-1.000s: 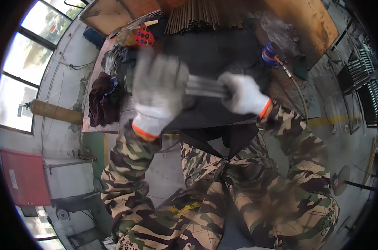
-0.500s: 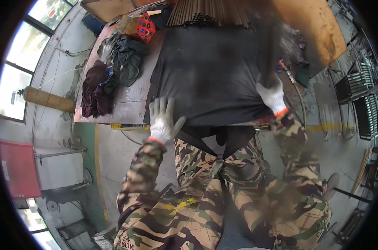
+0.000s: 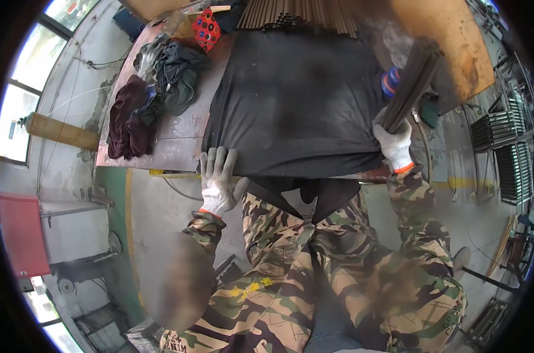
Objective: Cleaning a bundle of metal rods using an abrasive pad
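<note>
A black cloth (image 3: 290, 106) covers the middle of the table, its near edge hanging at the front. My left hand (image 3: 218, 176), in a whitish glove with an orange cuff, lies open at the cloth's near left corner, fingers spread and pointing away. At the cloth's right edge, my gloved right hand (image 3: 395, 141) is closed round a bundle of dark metal tubes (image 3: 414, 85), which tilts up and away to the right. Part of my left forearm is hidden by a blurred patch.
Many similar tubes (image 3: 296, 16) lie at the cloth's far edge. Crumpled clothes (image 3: 176, 76) and a red patterned piece (image 3: 206, 29) sit on the table's left. Right of the cloth are a blue-and-red round object (image 3: 390, 81) and a hose (image 3: 425, 141). A gas cylinder (image 3: 61, 130) stands out left.
The tube bundle in my right hand, blurred and nearly upright before, now leans right and shows clearly. My left hand has shifted slightly left and down toward the table edge.
</note>
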Tool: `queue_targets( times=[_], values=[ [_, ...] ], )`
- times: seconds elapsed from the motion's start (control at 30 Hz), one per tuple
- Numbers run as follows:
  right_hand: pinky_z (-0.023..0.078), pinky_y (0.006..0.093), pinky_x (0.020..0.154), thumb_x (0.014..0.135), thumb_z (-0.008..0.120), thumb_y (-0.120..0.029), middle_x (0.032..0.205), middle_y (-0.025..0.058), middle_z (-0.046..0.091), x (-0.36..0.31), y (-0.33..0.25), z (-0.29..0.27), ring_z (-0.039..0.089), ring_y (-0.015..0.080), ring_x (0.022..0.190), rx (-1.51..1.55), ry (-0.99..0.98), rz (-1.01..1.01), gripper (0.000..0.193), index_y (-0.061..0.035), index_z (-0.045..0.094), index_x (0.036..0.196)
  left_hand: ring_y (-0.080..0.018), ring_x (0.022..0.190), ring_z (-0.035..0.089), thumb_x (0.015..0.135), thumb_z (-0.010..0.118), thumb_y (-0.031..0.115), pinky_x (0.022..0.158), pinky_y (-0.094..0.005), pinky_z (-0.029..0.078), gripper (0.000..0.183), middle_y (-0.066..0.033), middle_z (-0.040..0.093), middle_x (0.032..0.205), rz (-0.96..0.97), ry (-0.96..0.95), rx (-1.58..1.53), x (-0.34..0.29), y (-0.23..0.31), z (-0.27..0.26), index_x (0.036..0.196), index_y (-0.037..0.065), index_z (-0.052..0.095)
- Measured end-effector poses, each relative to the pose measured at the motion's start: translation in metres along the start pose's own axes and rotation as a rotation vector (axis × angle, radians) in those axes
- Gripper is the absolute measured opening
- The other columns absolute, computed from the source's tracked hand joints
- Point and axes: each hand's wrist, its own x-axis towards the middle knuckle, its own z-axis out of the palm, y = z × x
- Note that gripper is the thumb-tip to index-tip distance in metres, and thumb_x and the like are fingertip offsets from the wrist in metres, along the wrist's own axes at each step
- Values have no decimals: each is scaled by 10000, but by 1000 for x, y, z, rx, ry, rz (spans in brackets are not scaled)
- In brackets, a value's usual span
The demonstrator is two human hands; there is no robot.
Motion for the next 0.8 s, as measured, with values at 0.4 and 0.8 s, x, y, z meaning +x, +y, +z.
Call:
queue_targets(
  times=[0.4,0.8],
  values=[
    [563,285,687,841,671,94,850,48,702,-11,-97,136,692,137,762,588,-292,-15,159,-17,702,950,-323,1374,622,824,818,42,1132,-403,518,1013,-268,553,1551,-142,97,-778,112,133,-6,1681,-11,279],
    [605,366,886,955,657,7,1054,108,737,-31,-22,249,735,229,979,1077,-237,742,146,-21,689,1095,-441,921,747,835,821,360,796,-513,598,404,-230,762,933,-64,-311,-56,172,16,-37,1081,53,732]
  ],
)
